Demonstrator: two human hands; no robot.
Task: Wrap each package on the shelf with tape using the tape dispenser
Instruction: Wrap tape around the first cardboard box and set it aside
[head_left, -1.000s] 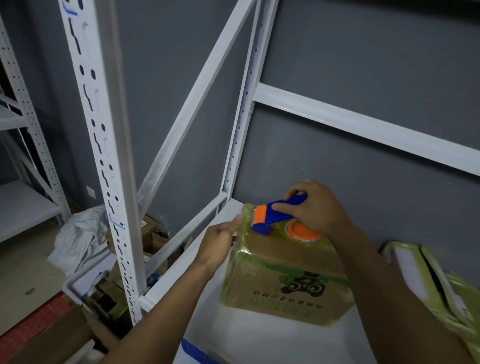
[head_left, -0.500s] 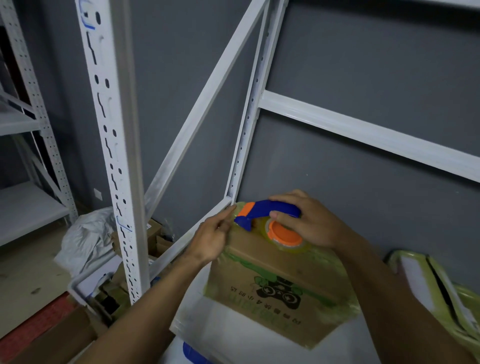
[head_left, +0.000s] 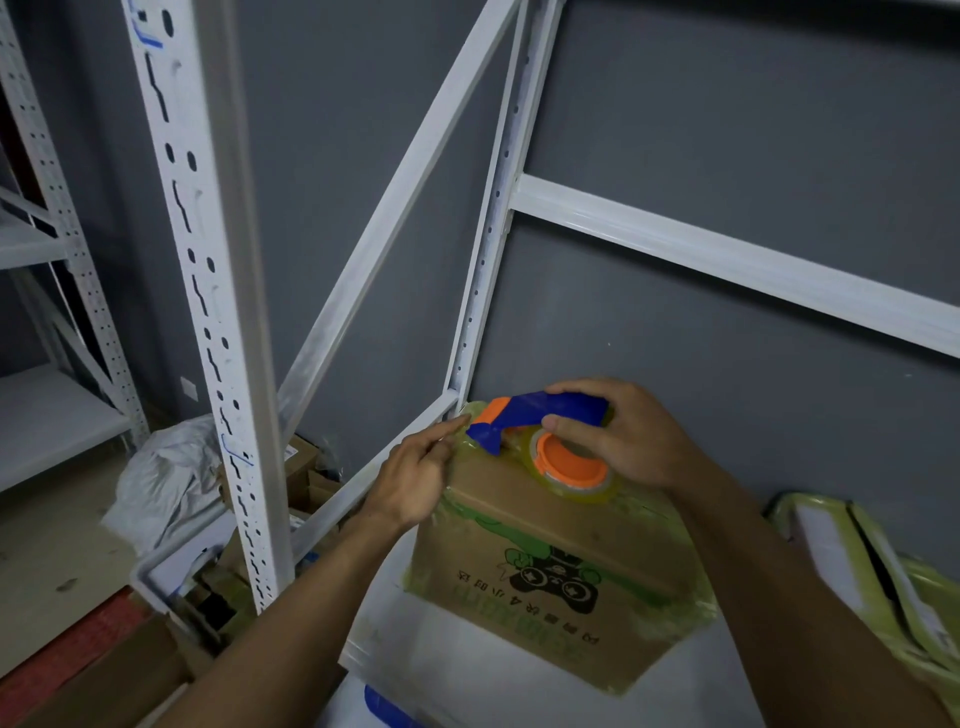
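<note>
A brown cardboard box (head_left: 550, 566) with green print and glossy yellowish tape on its edges stands on the white shelf (head_left: 457, 670). My right hand (head_left: 623, 436) grips the blue and orange tape dispenser (head_left: 535, 415) on the box's top, its tape roll (head_left: 576, 467) resting against the cardboard. My left hand (head_left: 415, 478) lies on the box's upper left corner, fingers straight and pressing the tape there. The box's far side is hidden.
A second tape-wrapped package (head_left: 872, 571) lies at the right on the shelf. White shelf uprights (head_left: 208, 291) and a diagonal brace (head_left: 395, 208) stand close to the left. Below left are a white bag (head_left: 161, 483) and cardboard clutter (head_left: 306, 473) on the floor.
The box has turned counter-clockwise and its near corner now points toward me. The dispenser has slid to the box's far left corner. My left hand stays on that corner.
</note>
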